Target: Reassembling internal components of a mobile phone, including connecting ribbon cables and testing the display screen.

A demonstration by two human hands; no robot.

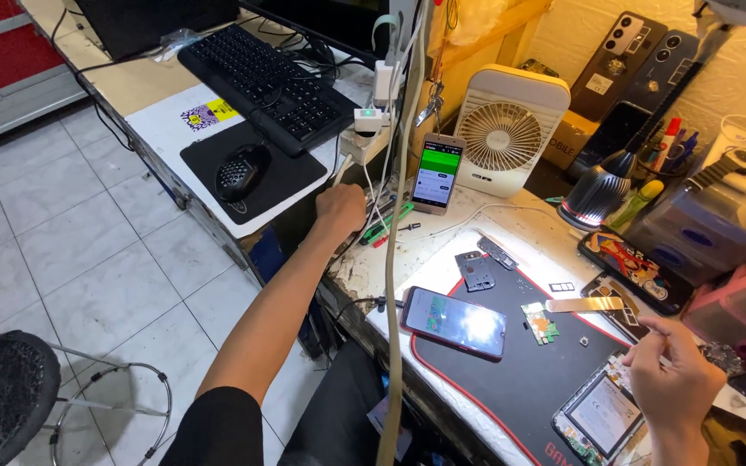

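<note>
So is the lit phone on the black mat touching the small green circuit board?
Apart. The head view shows bare black mat between the lit phone and the green circuit board.

Phone (pixel 454 322) lies on mat (pixel 511 380), fan (pixel 508 129) behind.

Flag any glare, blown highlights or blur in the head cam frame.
Head view: the desk lamp throws a hot patch on the white benchtop, nearly blown; glare spot on the lying phone screen hides its content; the cable hanging close to the lens is soft; wide-angle bend shows at the tile lines, left; left hand and right hand are sharp.
</note>
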